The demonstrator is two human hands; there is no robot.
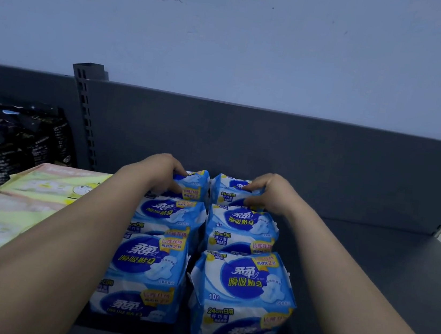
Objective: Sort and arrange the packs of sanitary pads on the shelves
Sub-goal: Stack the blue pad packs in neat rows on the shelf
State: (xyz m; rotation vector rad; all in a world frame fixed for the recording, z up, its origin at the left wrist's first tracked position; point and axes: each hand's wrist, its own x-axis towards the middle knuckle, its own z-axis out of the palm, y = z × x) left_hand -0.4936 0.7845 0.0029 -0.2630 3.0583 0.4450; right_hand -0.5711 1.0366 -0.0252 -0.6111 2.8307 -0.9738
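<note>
Blue and white packs of sanitary pads stand in two rows on a dark grey shelf (369, 259), stacked two high. My left hand (160, 170) grips the rear pack of the left row (196, 184), fingers curled over its top. The rear pack of the right row (229, 190) is held by my right hand (269, 191), thumb at its front and fingers on top. In front of them sit the middle packs (242, 223) and the nearest packs (243, 282).
Pale yellow and pink packs (43, 185) lie flat at the left, with black packs (13, 136) behind them. A perforated upright (85, 118) and the grey back panel (272, 151) close off the shelf. Bare shelf lies to the right.
</note>
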